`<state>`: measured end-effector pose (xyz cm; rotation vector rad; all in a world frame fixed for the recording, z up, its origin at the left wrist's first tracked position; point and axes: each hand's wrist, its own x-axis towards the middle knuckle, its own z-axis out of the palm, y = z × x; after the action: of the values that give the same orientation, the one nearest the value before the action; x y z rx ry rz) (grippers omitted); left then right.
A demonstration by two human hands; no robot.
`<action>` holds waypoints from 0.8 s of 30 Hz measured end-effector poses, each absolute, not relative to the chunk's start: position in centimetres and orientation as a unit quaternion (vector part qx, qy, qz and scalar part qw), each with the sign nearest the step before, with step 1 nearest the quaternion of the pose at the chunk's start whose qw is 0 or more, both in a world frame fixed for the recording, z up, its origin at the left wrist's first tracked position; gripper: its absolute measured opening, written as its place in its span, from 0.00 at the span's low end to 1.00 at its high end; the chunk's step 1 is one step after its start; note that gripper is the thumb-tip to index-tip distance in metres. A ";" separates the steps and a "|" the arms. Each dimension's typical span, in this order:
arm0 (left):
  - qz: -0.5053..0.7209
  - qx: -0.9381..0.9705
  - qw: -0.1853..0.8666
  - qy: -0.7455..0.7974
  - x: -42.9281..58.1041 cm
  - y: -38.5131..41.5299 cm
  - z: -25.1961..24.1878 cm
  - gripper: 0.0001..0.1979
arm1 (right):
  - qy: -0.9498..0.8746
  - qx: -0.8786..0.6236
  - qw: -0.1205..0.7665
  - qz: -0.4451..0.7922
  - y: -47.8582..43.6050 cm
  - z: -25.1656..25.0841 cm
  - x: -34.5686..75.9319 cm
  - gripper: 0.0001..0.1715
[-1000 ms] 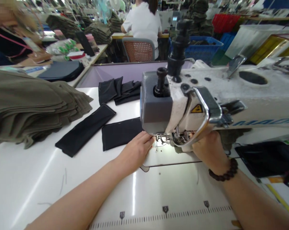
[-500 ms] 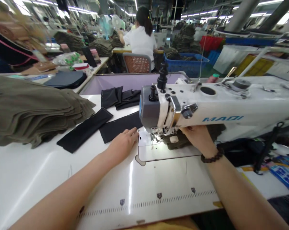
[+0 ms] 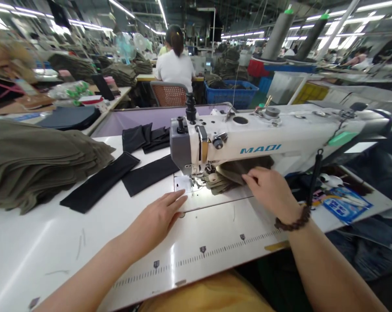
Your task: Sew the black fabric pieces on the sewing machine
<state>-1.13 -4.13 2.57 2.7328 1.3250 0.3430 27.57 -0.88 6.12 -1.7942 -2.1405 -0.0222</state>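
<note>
A white sewing machine (image 3: 300,130) stands in front of me, its needle area lit. Olive-green fabric pieces (image 3: 220,184) lie under its arm, just right of the needle. The thumb and fingers of my right hand (image 3: 269,188) are pinched on the edge of the olive fabric, lifting part of it. My left hand (image 3: 160,212) rests on the table left of the needle, fingers stretched out over the edge of the metal needle plate (image 3: 182,183) and holding nothing. Beyond it lie two flat black fabric strips, one on the left (image 3: 98,184) and one nearer the machine (image 3: 147,175).
A tall stack of olive fabric (image 3: 36,160) sits on the left of the white table (image 3: 27,251). Folded black pieces (image 3: 135,138) lie behind the strips. Tools and a blue packet (image 3: 342,203) are at right. A person in white (image 3: 174,67) sits ahead near a blue basket (image 3: 230,93).
My right hand has come out from under the machine arm toward me, drawing up the edge of the olive fabric. My left hand has shifted slightly nearer to me. The view has turned right.
</note>
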 end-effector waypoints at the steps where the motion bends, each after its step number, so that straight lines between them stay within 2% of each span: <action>1: 0.128 0.897 0.050 0.420 -0.4 -4.7 2.6 0.18 | -0.753 -0.641 0.144 -0.011 -2.5 6.3 27.9 0.15; 3: 0.152 0.906 0.065 0.390 1.4 -5.6 2.4 0.22 | -0.766 -0.631 0.113 0.049 -5.7 6.4 28.1 0.16; 6: 0.175 0.924 0.068 0.332 4.5 -6.4 2.0 0.30 | -0.779 -0.582 0.112 0.206 -9.5 6.2 26.9 0.17; 8: 0.181 0.937 0.063 0.292 5.8 -6.4 1.8 0.25 | -0.779 -0.531 0.138 0.304 -11.0 6.2 25.6 0.16; 11: 0.197 0.948 0.086 0.235 5.5 -6.3 1.8 0.14 | -0.773 -0.474 0.174 0.385 -11.9 6.4 24.4 0.17; 13: 0.199 0.947 0.106 0.229 3.5 -6.5 1.8 0.13 | -0.774 -0.446 0.182 0.411 -11.8 6.4 24.6 0.18; 16: 0.157 0.926 0.147 0.309 -1.3 -7.7 1.7 0.14 | -0.789 -0.419 0.178 0.414 -11.1 5.9 25.8 0.18; 21: 0.163 0.832 0.228 0.479 -8.2 -11.1 1.1 0.14 | -0.842 -0.356 0.051 0.402 -9.4 4.3 27.1 0.44; 23: 0.199 0.797 0.241 0.517 -9.2 -12.1 1.0 0.13 | -0.854 -0.337 0.033 0.396 -8.9 3.6 26.5 0.45; 24: 0.216 0.782 0.248 0.530 -9.4 -12.5 1.0 0.13 | -0.855 -0.341 0.046 0.389 -8.7 3.3 25.8 0.40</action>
<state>-9.37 -12.48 0.99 2.1301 1.4438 0.5891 25.83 -8.68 3.33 -1.0393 -2.6083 1.1883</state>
